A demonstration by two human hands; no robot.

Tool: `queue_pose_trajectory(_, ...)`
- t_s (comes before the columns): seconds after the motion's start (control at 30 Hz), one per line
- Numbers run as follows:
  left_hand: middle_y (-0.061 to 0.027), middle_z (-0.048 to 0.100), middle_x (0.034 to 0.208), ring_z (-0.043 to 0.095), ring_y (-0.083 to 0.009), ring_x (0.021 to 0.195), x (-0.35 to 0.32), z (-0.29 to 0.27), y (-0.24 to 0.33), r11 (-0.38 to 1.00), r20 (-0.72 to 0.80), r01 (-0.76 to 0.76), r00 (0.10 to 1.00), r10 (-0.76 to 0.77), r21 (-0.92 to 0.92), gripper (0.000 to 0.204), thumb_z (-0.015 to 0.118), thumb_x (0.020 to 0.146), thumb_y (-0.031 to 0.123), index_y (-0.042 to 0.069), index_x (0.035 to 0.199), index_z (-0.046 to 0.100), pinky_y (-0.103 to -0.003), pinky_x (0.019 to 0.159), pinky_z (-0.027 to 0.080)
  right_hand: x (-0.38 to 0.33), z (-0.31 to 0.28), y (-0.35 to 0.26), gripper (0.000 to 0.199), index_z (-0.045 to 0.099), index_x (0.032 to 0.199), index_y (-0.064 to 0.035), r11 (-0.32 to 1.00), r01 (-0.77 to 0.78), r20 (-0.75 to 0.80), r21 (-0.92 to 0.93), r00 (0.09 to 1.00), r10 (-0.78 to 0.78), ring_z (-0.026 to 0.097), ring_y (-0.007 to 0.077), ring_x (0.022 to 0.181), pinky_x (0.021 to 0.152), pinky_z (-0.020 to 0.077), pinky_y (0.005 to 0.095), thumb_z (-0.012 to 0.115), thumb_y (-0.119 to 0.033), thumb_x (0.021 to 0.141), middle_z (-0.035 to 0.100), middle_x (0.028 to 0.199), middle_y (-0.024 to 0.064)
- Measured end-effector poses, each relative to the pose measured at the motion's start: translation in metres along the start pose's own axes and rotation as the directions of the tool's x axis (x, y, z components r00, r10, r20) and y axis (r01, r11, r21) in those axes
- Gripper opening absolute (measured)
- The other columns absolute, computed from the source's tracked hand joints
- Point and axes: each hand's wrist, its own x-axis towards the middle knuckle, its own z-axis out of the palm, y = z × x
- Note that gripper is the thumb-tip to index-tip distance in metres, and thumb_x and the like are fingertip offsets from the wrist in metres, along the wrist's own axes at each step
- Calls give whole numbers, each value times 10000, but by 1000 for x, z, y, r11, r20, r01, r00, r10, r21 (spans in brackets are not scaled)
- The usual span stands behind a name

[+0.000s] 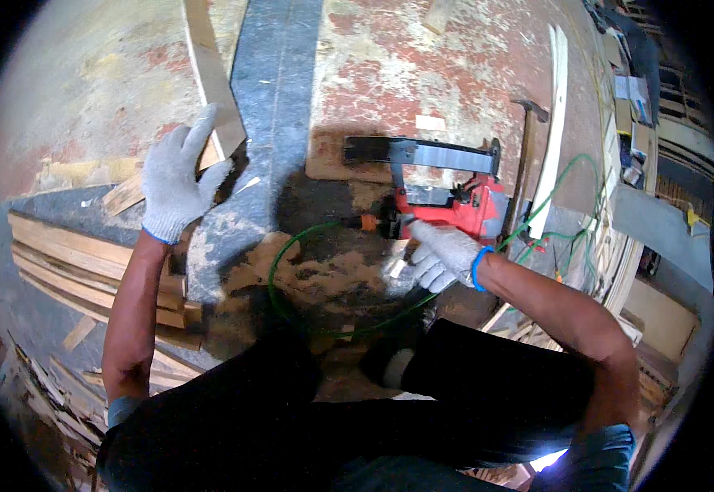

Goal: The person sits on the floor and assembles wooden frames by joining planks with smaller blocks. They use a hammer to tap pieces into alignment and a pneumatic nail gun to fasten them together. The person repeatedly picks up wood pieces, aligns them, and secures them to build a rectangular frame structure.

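Observation:
My left hand, in a pale knit glove, is open. Its thumb and index finger spread at the near end of a long wooden plank, the index finger against the plank's left edge. A shorter wood piece lies under this hand. On the right, a red nail gun with a long dark magazine lies sideways. My gloved right hand is at the near side of its handle, fingers loosely apart and not wrapped round it; one digit reaches the handle. A green air hose loops from the gun's orange-collared fitting.
Stacked wooden strips lie left of my left arm. A hammer and pale strips lie beyond the gun at right. A small wood block lies far off. Sawdust covers the floor before my knees, and boxes stand at far right.

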Motion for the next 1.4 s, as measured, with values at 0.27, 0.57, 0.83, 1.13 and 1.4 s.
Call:
queue_pose_trajectory(0.27,-230,638,1186,603,-426,1028,-2,-2,-1,998,49,49,998,-47,-39,779,750,829,288,48,1516,470,-469,893,486,77,8,39,408,628,1244,-136,-100,412,-424,906,886,-187,644,282,1109,905,557,477,635,-453,988,674,1235,72)
queue_pose_trajectory(0.57,-193,632,1069,609,-396,988,-4,3,-8,1000,8,-24,1000,24,0,788,783,808,319,61,1496,496,-464,859,492,42,-39,42,328,504,785,-149,-190,630,-640,753,634,-433,520,179,653,652,492,364,563,-361,1028,482,662,0)
queue_pose_trajectory(0.83,-185,645,1080,626,-385,989,-2,4,-4,1000,-11,-19,1000,19,-21,785,782,812,309,71,1503,493,-457,854,503,-22,-10,-45,288,514,926,-108,180,355,-137,917,705,-696,401,118,476,429,351,305,489,-366,1051,437,639,-20)
queue_pose_trajectory(1.13,-181,647,1055,625,-390,964,-2,4,-6,1000,4,-7,1000,7,0,787,769,823,410,95,1497,512,-456,840,502,-18,46,-84,406,521,1314,-140,510,177,207,842,766,-608,393,130,424,377,319,326,524,-385,990,373,599,-26)
queue_pose_trajectory(1.4,-128,607,908,602,-329,826,-2,8,-12,999,-43,-25,999,24,-20,768,799,797,437,145,1466,557,-437,738,486,-18,49,-92,535,457,1447,-107,574,183,321,798,678,-661,401,135,433,381,349,329,540,-362,984,385,607,-18)
